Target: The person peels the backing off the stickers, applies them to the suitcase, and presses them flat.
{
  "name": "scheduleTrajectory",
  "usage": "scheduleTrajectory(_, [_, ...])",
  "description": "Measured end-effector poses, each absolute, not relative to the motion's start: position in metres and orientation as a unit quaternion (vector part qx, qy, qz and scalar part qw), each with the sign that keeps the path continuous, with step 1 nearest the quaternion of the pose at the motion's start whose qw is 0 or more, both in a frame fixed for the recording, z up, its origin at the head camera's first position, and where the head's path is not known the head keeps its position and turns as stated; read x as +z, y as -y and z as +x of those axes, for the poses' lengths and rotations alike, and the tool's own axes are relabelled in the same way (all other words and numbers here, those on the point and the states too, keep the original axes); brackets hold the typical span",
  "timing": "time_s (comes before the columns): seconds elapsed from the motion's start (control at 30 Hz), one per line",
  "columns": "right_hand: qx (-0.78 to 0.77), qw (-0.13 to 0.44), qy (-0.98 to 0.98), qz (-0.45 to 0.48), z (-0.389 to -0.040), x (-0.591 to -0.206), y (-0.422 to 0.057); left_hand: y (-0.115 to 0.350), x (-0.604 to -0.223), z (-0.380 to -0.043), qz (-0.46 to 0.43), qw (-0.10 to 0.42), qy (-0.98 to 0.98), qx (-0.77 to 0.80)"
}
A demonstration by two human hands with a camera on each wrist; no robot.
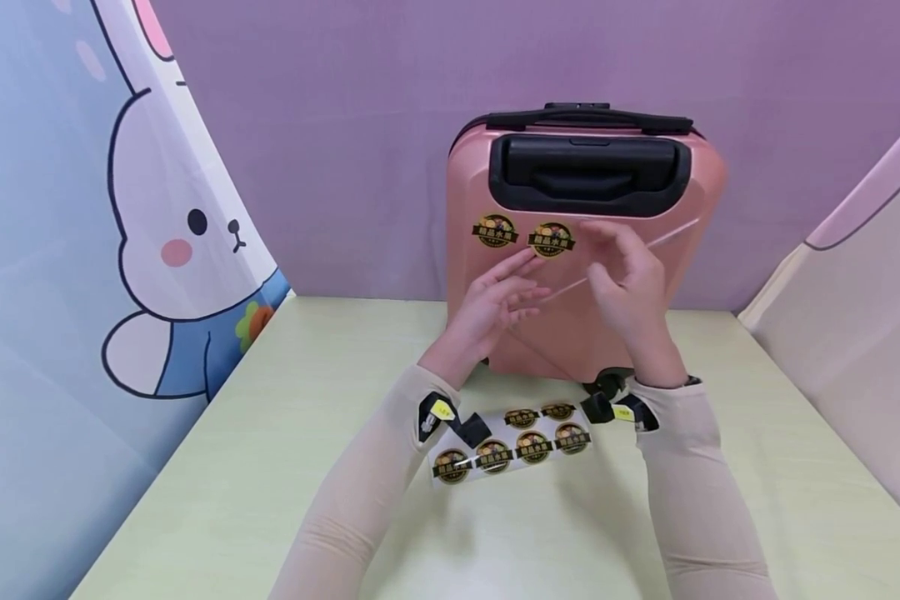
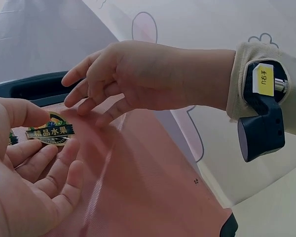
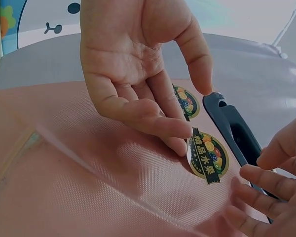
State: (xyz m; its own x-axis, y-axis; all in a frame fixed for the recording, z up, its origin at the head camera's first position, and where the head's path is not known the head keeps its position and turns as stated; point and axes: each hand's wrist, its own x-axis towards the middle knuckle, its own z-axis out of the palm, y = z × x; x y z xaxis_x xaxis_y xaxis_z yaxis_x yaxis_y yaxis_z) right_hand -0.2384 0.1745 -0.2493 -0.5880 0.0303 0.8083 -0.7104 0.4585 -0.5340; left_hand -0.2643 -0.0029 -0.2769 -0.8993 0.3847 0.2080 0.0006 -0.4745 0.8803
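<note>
Upright stands a pink suitcase (image 1: 570, 333) with two round black-and-gold fruit stickers near its top. One sticker (image 1: 495, 231) lies at the left; the other sticker (image 1: 551, 239) is beside it. My left hand (image 1: 491, 304) touches the lower edge of this second sticker with its fingertips, the thumb held apart from it in the right wrist view. That edge looks slightly raised from the suitcase (image 3: 191, 159). To the right of the sticker, my right hand (image 1: 633, 279) is held close to the suitcase, fingers loosely bent and nothing between them.
A sheet of similar stickers (image 1: 512, 446) lies on the pale table (image 1: 330, 417) in front of the suitcase, below my wrists. The suitcase has a black handle recess (image 1: 591, 173) and a wheel (image 1: 607, 383). Purple cloth (image 1: 330, 150) hangs behind; printed cloths flank the table.
</note>
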Motion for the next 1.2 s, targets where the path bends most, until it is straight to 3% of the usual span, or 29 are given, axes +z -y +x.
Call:
scheduleTrajectory(0.23, [0.521, 0.397, 0.716, 0.240, -0.239, -0.253, -0.173, 0.003, -0.278, -0.264, 0.195, 0.116, -0.497, 0.838])
scheduleTrajectory(0.77, [0.603, 0.303, 0.692, 0.258, -0.246, -0.262, -0.165, 0.007, -0.278, -0.262, 0.204, 0.122, -0.504, 0.830])
scheduleTrajectory(1.2, [0.630, 0.306, 0.664, 0.263, -0.251, -0.259, -0.164, 0.017, -0.292, -0.268, 0.189, 0.116, -0.514, 0.829])
